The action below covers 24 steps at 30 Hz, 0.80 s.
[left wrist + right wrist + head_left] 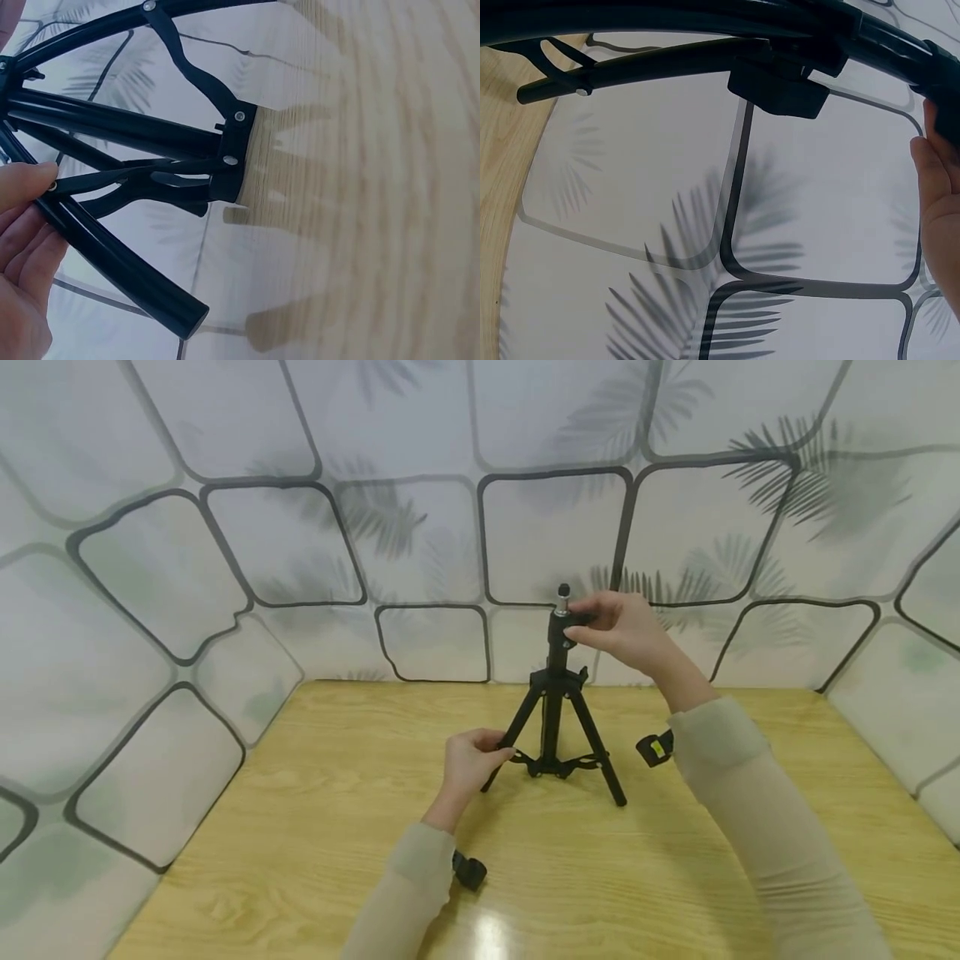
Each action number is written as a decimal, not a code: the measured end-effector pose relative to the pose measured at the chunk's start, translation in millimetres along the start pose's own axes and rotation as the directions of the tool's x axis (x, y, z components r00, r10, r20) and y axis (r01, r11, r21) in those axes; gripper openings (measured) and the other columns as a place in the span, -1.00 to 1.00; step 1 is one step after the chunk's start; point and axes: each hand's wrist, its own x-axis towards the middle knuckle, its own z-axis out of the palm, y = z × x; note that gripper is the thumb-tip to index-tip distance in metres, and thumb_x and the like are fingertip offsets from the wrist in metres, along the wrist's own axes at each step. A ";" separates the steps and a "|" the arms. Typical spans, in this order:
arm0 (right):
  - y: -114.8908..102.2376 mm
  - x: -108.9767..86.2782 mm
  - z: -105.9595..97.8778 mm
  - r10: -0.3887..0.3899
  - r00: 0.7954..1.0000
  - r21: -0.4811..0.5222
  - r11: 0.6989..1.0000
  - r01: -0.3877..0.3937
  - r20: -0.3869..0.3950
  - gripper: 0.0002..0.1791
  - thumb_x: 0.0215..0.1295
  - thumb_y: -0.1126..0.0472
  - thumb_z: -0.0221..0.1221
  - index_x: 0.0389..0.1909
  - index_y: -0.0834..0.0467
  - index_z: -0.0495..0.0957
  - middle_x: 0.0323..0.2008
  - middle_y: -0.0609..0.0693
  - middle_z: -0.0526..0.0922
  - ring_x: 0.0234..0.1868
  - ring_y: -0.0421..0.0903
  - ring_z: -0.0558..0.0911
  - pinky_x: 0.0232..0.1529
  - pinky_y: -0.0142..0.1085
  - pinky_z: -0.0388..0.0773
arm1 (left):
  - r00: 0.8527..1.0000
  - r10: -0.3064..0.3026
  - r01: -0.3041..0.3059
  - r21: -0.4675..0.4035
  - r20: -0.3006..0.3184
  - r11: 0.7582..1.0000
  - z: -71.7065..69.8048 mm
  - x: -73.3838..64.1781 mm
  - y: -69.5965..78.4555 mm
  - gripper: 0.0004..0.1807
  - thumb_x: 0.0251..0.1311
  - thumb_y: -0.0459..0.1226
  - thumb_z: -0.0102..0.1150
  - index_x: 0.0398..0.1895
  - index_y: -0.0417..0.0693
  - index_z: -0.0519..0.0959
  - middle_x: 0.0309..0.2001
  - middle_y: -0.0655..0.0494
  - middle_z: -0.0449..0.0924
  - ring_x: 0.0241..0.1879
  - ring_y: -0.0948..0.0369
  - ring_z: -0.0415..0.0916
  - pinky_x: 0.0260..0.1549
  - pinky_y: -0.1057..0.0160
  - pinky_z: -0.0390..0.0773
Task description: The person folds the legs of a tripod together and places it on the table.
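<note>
A small black tripod stand [552, 718] is upright with its legs spread, in the middle of the head view. Its silver stud with a black tip [563, 600] points up from the column. My left hand [468, 768] pinches the left leg where the brace joins it; the left wrist view shows the thumb beside that rivet and the leg's lower end [142, 274] sticking out below. Up at the top collar, my right hand [630, 631] holds the side of the stand between thumb and fingers. That hand [939, 202] shows only partly in the right wrist view.
The stand is over a wood-grain table [337, 827]. Behind and at both sides rises a pale wall covering [420, 543] with dark outlines and leaf prints. Black wrist-worn devices [470, 872] show beside both sleeves.
</note>
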 end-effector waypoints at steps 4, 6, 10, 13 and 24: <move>-1.1 -0.8 -1.4 0.015 1.000 0.011 1.000 -0.015 0.000 -0.61 0.09 0.23 0.23 -0.06 0.30 0.47 -0.22 0.12 0.59 -0.35 -0.17 0.60 -0.25 -0.36 0.49 | 1.000 0.002 -0.003 -0.054 -0.008 0.999 2.3 1.9 0.8 -0.76 -0.16 -0.40 0.35 -0.33 -0.25 0.63 -0.41 -0.03 0.62 -0.42 0.19 0.57 -0.45 0.32 0.54; -1.6 -1.2 -1.5 0.016 1.000 0.022 1.000 -0.016 0.006 -0.61 0.09 0.23 0.22 -0.06 0.31 0.47 -0.20 0.14 0.58 -0.35 -0.17 0.59 -0.24 -0.35 0.49 | 1.000 -0.004 0.003 -0.086 -0.012 0.996 3.0 2.2 0.7 -0.76 -0.17 -0.41 0.35 -0.33 -0.26 0.63 -0.41 -0.04 0.62 -0.42 0.18 0.57 -0.44 0.31 0.54; -2.6 -1.0 -1.2 0.002 1.000 0.020 1.000 -0.002 0.019 -0.60 0.10 0.24 0.22 -0.05 0.32 0.46 -0.18 0.16 0.56 -0.34 -0.18 0.59 -0.25 -0.35 0.49 | 0.999 -0.042 0.040 -0.150 -0.015 0.988 4.9 2.3 -0.1 -0.76 -0.17 -0.43 0.35 -0.33 -0.27 0.63 -0.41 -0.03 0.62 -0.40 0.18 0.57 -0.42 0.29 0.55; -2.7 -0.5 -1.6 -0.014 1.000 -0.010 1.000 0.014 0.024 -0.60 0.10 0.22 0.22 -0.04 0.30 0.46 -0.21 0.15 0.57 -0.37 -0.18 0.58 -0.29 -0.36 0.49 | 0.998 -0.068 0.064 -0.187 -0.013 0.980 7.3 2.6 -0.4 -0.77 -0.16 -0.42 0.34 -0.33 -0.27 0.63 -0.41 -0.03 0.62 -0.40 0.18 0.56 -0.41 0.28 0.54; -1.4 -0.9 -2.2 -0.005 1.000 -0.015 1.000 0.006 0.027 -0.60 0.11 0.23 0.21 -0.04 0.31 0.46 -0.21 0.16 0.57 -0.34 -0.14 0.59 -0.24 -0.31 0.50 | 0.995 -0.099 0.092 -0.267 -0.010 0.959 12.9 4.5 0.7 -0.76 -0.17 -0.45 0.34 -0.33 -0.30 0.62 -0.39 -0.08 0.61 -0.37 0.14 0.55 -0.41 0.26 0.54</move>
